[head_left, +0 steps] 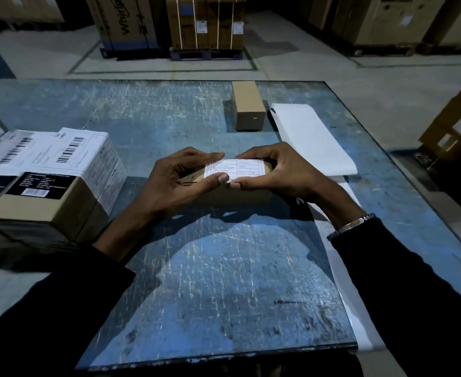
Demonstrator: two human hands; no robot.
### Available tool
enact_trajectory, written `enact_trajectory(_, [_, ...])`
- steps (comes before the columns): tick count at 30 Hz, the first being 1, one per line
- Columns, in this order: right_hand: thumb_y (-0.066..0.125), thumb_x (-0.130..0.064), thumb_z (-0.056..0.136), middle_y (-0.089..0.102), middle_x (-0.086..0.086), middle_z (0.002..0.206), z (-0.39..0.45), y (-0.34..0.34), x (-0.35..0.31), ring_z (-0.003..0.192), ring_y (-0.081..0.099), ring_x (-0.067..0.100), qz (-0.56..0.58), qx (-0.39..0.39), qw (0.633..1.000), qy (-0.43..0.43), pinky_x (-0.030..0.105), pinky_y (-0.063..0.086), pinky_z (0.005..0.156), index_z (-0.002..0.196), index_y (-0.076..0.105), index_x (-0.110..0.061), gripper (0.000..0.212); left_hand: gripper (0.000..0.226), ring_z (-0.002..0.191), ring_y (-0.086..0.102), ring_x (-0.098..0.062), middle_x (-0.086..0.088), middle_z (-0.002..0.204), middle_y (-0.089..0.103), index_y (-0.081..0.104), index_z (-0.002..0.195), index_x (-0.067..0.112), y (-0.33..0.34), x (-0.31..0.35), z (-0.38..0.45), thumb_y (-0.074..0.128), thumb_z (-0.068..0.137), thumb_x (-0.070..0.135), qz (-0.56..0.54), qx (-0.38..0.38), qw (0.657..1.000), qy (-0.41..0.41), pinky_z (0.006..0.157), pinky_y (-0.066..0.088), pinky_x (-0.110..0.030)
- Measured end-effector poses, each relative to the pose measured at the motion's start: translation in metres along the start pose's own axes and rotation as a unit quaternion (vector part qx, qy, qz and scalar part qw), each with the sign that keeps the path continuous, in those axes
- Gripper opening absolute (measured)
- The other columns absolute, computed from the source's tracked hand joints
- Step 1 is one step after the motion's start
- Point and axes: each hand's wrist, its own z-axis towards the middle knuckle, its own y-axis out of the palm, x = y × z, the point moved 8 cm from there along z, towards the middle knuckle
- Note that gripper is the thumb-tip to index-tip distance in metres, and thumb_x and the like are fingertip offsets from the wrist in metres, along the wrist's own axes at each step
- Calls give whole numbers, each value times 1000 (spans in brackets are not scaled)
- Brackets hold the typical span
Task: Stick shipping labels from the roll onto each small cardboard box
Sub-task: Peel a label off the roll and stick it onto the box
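A scratched blue desk (pixel 196 268) carries a plain brown cardboard box (pixel 248 107), a white label strip (pixel 313 140), a white black-printed label (pixel 234 168) and brown cartons with black-barcoded white labels (pixel 60 170).

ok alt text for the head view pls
Both hands, left hand and right hand, grip a small cardboard box with a shipping label on top, on a scratched blue table; another small box stands behind.
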Motion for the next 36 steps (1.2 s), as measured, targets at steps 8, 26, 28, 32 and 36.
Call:
enact_trajectory(8, [90,-15,71,79,1,124,-2,-6,8,118,73,17,96,-61,993,20,27,57,97,131,75,-12,61,41,115,71,-9,8,122,74,76,132,24,0,-4,3,79,95,44,2,-12,1000,2,95,61,-36])
enact_trajectory(26, [86,-30,78,80,1,120,-2,-1,18,117,72,20,104,-64,991,56,39,57,108,122,78,-16,46,47,101,67,-8,13,110,77,81,113,32,0,4,-3,68,91,70,102,91,990,-33,82,58,-36])
enact_trajectory(28, [89,-28,80,80,-1,120,0,-1,18,116,73,20,65,-53,995,46,44,56,110,123,78,-16,46,54,95,63,-12,13,103,76,80,110,29,3,12,-3,70,84,75,168,102,981,2,71,55,-40])
enact_trajectory(32, [90,-16,79,79,0,125,-4,-4,16,119,73,18,84,-85,992,48,36,57,108,131,74,-12,55,56,97,71,-15,10,111,79,78,109,27,4,7,0,79,79,74,123,78,989,17,73,60,-47])
enact_trajectory(36, [83,-5,77,76,8,130,-6,-3,19,125,71,24,176,-121,976,51,32,56,107,132,70,-5,57,52,98,71,-18,7,114,78,77,111,26,5,6,0,81,81,68,108,63,992,35,71,60,-49])
